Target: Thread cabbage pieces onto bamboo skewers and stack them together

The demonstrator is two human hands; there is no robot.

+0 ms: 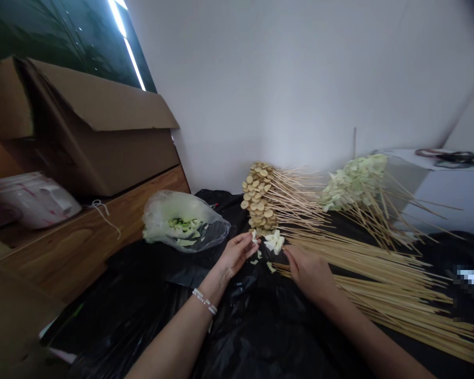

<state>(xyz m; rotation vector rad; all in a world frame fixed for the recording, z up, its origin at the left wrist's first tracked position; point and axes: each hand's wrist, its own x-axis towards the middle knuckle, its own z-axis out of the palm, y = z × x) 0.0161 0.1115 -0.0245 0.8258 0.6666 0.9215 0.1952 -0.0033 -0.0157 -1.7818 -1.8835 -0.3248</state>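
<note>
Between my hands is a small bunch of pale cabbage pieces on the tip of a skewer. My right hand is closed round that skewer just behind the cabbage; most of the stick is hidden by the hand. My left hand pinches another whitish cabbage piece a little to the left of the bunch. Small cabbage scraps lie below on the black plastic sheet. Left of my left hand sits a clear plastic bag with cut cabbage inside.
Skewered round pale slices are piled behind my hands. Farther right are finished-looking cabbage skewers. Many bare wooden skewers stretch along the right. A cardboard box and a white plastic bag stand at the left. A white wall rises behind.
</note>
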